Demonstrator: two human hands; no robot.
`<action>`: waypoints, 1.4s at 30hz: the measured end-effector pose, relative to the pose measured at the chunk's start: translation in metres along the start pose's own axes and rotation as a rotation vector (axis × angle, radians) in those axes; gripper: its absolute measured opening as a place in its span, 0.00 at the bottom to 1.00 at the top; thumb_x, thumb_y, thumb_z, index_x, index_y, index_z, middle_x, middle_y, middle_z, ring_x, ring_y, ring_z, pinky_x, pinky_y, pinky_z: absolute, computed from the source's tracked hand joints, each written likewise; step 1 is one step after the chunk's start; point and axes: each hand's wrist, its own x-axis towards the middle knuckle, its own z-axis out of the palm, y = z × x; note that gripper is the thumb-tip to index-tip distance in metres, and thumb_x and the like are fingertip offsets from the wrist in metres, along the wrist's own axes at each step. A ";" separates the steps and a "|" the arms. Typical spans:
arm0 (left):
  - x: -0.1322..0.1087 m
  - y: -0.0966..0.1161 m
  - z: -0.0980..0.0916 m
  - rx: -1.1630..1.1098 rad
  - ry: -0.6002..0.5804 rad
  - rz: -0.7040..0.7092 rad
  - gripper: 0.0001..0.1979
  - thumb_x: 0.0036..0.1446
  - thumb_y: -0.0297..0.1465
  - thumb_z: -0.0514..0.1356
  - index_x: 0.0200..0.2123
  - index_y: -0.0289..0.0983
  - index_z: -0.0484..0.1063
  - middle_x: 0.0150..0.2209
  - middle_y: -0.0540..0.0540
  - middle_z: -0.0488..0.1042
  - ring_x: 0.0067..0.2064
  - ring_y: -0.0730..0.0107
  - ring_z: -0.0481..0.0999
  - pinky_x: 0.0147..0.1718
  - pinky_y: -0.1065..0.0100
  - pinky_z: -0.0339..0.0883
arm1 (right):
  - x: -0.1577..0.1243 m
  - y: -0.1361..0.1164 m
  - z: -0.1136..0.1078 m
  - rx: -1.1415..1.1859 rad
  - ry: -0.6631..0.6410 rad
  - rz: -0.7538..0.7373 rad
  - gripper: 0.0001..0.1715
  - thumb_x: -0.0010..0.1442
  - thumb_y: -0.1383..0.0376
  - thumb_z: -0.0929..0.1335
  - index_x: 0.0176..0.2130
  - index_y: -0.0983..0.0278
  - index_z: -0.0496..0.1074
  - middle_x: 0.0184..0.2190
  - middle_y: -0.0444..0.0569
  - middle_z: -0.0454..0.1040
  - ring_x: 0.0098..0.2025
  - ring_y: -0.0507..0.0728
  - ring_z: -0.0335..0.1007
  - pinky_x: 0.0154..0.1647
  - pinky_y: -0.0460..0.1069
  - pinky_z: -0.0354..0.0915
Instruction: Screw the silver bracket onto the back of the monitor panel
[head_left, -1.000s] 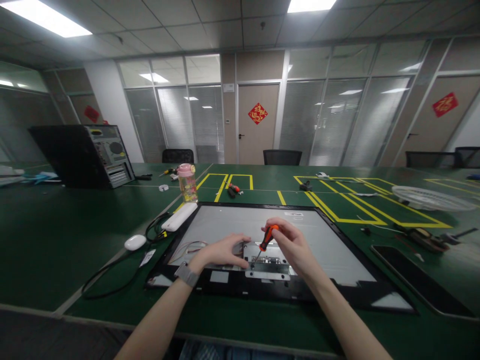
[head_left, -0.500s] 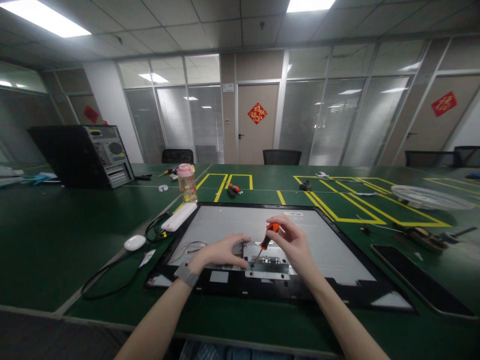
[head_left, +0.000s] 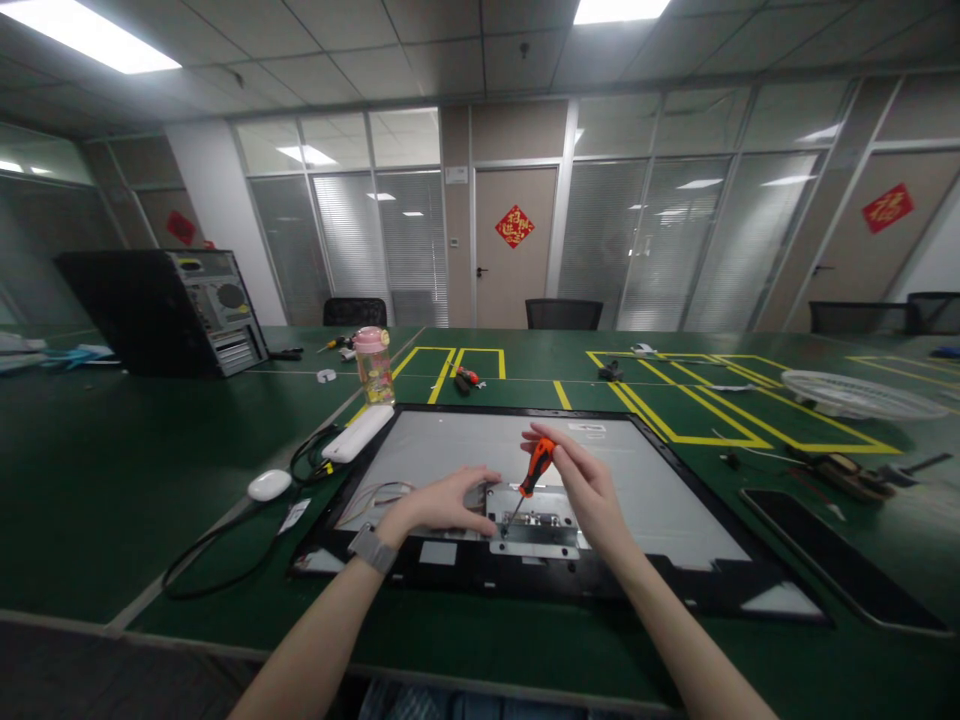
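Observation:
An orange-and-black screwdriver (head_left: 538, 466) leans in my right hand (head_left: 584, 485), its handle against the thumb and fingers. The tip points down at the left part of a metal bracket (head_left: 551, 537); whether it sits in a screw is too small to tell. The bracket lies on the back of a large flat display panel (head_left: 660, 480) with a black frame. My left hand (head_left: 448, 500) rests on the panel with thumb and fingers spread, touching the left edge of the bracket. Thin wires (head_left: 373, 497) run across the panel left of that hand.
Left of the panel lie a white power strip (head_left: 360, 434), black cables and a white mouse-like object (head_left: 269, 486). A pink-lidded bottle (head_left: 374, 368) and a computer tower (head_left: 161, 312) stand behind. To the right lies a dark flat slab (head_left: 840, 555).
My right fingers have shifted and opened out around the screwdriver handle, which shows more now. The tip and my left hand stay where they were.

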 end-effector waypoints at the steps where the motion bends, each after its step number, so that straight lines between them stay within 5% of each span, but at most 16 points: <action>1: 0.000 0.000 0.000 0.000 -0.001 0.003 0.38 0.45 0.43 0.68 0.58 0.43 0.63 0.58 0.43 0.65 0.59 0.53 0.63 0.59 0.59 0.55 | -0.001 0.001 0.000 0.015 -0.007 0.017 0.18 0.64 0.56 0.63 0.51 0.57 0.73 0.40 0.50 0.77 0.43 0.61 0.73 0.47 0.59 0.68; 10: 0.000 0.000 0.000 -0.001 -0.008 0.009 0.37 0.46 0.42 0.68 0.59 0.44 0.62 0.59 0.44 0.64 0.59 0.54 0.63 0.58 0.58 0.55 | -0.005 0.002 0.010 0.058 -0.009 -0.006 0.18 0.62 0.59 0.66 0.52 0.57 0.69 0.43 0.51 0.74 0.42 0.58 0.75 0.42 0.56 0.74; 16: 0.001 -0.004 0.000 0.020 -0.022 -0.035 0.40 0.44 0.45 0.68 0.60 0.42 0.61 0.62 0.42 0.60 0.64 0.52 0.55 0.62 0.57 0.48 | -0.005 0.001 0.003 -0.114 0.396 -0.040 0.20 0.58 0.60 0.70 0.51 0.59 0.70 0.37 0.48 0.76 0.27 0.54 0.75 0.26 0.50 0.73; 18: 0.001 -0.005 0.000 0.024 -0.027 -0.039 0.41 0.45 0.45 0.68 0.60 0.41 0.60 0.63 0.41 0.59 0.65 0.51 0.54 0.63 0.57 0.47 | -0.004 0.002 -0.001 -0.219 0.438 -0.082 0.18 0.58 0.61 0.70 0.49 0.59 0.72 0.35 0.47 0.76 0.26 0.54 0.74 0.23 0.49 0.72; 26: 0.001 -0.005 0.000 0.014 -0.022 -0.033 0.41 0.45 0.45 0.68 0.60 0.41 0.60 0.63 0.41 0.59 0.65 0.51 0.55 0.63 0.56 0.48 | -0.005 0.002 0.000 -0.508 0.339 -0.275 0.15 0.58 0.64 0.69 0.47 0.58 0.74 0.34 0.47 0.76 0.28 0.55 0.71 0.28 0.51 0.71; 42: 0.002 -0.008 0.001 0.035 -0.021 -0.020 0.41 0.45 0.46 0.68 0.61 0.41 0.60 0.62 0.41 0.60 0.63 0.52 0.58 0.62 0.58 0.50 | -0.003 0.002 -0.001 -0.448 0.337 -0.184 0.11 0.59 0.61 0.68 0.43 0.61 0.73 0.33 0.47 0.74 0.27 0.54 0.72 0.27 0.49 0.70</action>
